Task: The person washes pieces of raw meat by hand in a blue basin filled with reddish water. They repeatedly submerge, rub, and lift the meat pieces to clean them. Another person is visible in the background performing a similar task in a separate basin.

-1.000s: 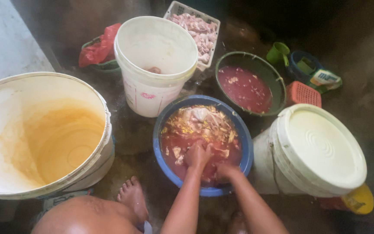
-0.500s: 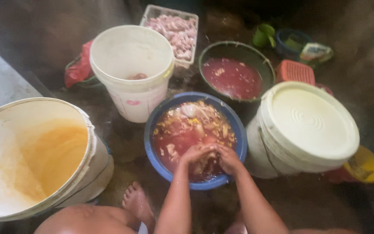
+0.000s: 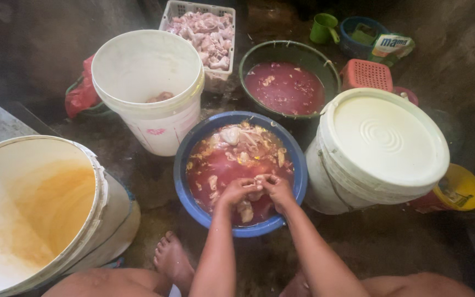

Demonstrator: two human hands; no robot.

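Observation:
A blue basin (image 3: 184, 165) on the wet floor holds reddish water with several pale meat pieces (image 3: 236, 137) floating in it. Over its near side, my left hand (image 3: 236, 191) and my right hand (image 3: 277, 190) are pressed together, both gripping one pale meat piece (image 3: 257, 181) just above the water. Another pale piece (image 3: 244, 210) hangs in the water below my hands. My bare foot (image 3: 171, 258) rests on the floor in front of the basin.
A white bucket (image 3: 148, 71) with a bit of meat stands at back left, a lidded white bucket (image 3: 386, 140) at right, a large stained tub (image 3: 34, 209) at left. Behind are a dark basin of red water (image 3: 287, 88), a white crate of meat (image 3: 204, 27), a green cup (image 3: 324, 28).
My hands have come together over the near side of the basin and closed on one piece of meat. The camera view has shifted slightly.

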